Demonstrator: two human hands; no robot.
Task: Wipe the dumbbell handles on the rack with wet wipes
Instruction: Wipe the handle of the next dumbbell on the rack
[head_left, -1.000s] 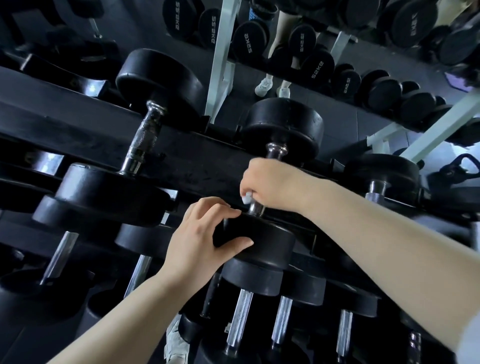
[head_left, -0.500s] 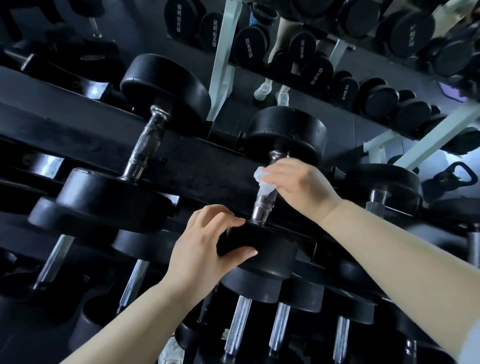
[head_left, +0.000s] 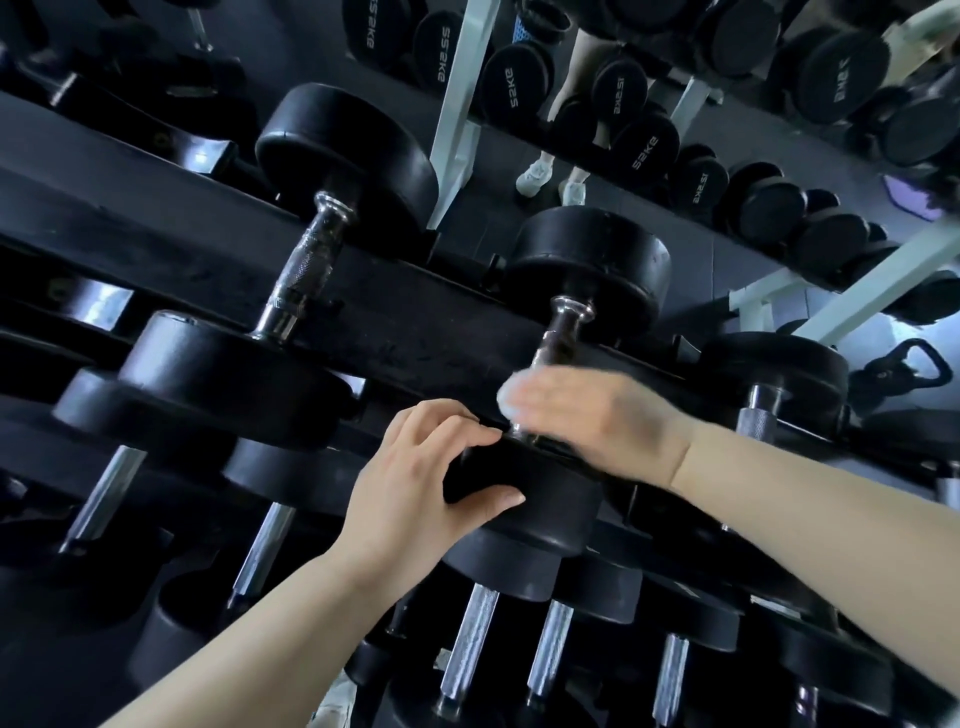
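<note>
Head view: The task is in progress, and the work is at one handle on the upper tier of the rack (head_left: 156, 249). The middle dumbbell (head_left: 587, 260) lies across the rack beam, with its handle (head_left: 558, 338) bare at the far end and covered by the right hand (head_left: 587, 421) at the near end. The frame does not show whether the left neighbour's handle (head_left: 306, 270), the right neighbour's handle (head_left: 753, 410) or the lower-tier handles (head_left: 470, 639) are already wiped; judge them as outstanding. The right forearm enters from the lower right, wrist straight, and the hand is motion-blurred. Its fingers appear closed round the wet wipe (head_left: 511, 402) and the near part of the handle, but the blur hides how tightly. The left hand (head_left: 415, 483) reaches up from below. Its fingers curl over the top edge of the dumbbell's near head and its thumb presses the face, bracing the head.
</note>
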